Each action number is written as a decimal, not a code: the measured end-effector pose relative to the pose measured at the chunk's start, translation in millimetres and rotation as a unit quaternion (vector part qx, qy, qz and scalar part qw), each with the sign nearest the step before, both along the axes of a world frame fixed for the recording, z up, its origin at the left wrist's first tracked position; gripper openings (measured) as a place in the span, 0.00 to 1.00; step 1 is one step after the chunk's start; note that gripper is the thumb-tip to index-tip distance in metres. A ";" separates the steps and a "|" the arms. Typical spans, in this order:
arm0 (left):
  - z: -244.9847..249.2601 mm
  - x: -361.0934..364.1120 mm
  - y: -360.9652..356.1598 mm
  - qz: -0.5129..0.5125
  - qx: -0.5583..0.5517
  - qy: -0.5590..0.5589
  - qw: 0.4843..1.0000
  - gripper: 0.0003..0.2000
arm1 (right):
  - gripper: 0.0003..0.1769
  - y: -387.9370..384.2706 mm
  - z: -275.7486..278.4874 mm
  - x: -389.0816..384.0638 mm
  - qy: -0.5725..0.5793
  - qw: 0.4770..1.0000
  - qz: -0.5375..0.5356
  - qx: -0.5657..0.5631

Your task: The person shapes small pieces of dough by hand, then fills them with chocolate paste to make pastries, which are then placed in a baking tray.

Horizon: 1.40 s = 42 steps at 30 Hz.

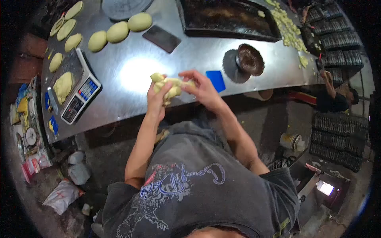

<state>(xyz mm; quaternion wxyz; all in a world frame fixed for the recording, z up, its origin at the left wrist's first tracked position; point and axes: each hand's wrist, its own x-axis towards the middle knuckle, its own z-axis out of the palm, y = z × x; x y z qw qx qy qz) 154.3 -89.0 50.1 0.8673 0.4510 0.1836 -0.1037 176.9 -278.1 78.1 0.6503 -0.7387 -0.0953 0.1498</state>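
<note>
A lumpy piece of pale yellow dough (173, 91) is held in the air between both hands, just above the near edge of the metal table. My left hand (156, 99) is closed around its left side, with the thumb across the front and a knob of dough poking out above. On the other side, my right hand (201, 89) pinches the dough's right end between thumb and fingers, its index finger raised. A blue scraper (216, 81) lies flat on the table just right of my right hand.
Several dough rounds (118, 32) line the table's back left. A digital scale (81, 93) stands beside a dough slab (62, 87). Behind are a dark flat plate (162, 39) and a large tray (230, 20). A brown-coated bowl (251, 60) and a person (337, 95) are right.
</note>
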 end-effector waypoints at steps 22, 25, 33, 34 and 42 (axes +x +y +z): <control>-27.5 5.0 -118.5 0.261 -0.059 -0.017 0.964 0.19 | 0.27 -199.5 -155.0 105.8 -0.190 0.960 0.090 -0.187; -19.3 -2.3 -130.1 0.278 -0.076 0.006 0.958 0.19 | 0.33 -224.8 -165.9 45.7 -0.181 0.894 0.240 -0.332; 1.3 -5.6 -108.4 0.190 0.062 0.034 0.979 0.20 | 0.34 -206.4 -205.5 123.9 -0.182 0.857 -0.061 -0.479; 3.4 -4.3 -103.6 0.171 0.086 0.036 0.981 0.20 | 0.31 -196.3 -192.4 138.1 -0.178 0.859 -0.079 -0.473; 28.7 -3.6 -74.1 0.012 0.179 -0.133 0.975 0.19 | 0.24 -79.1 -37.2 93.4 0.102 0.969 0.220 0.044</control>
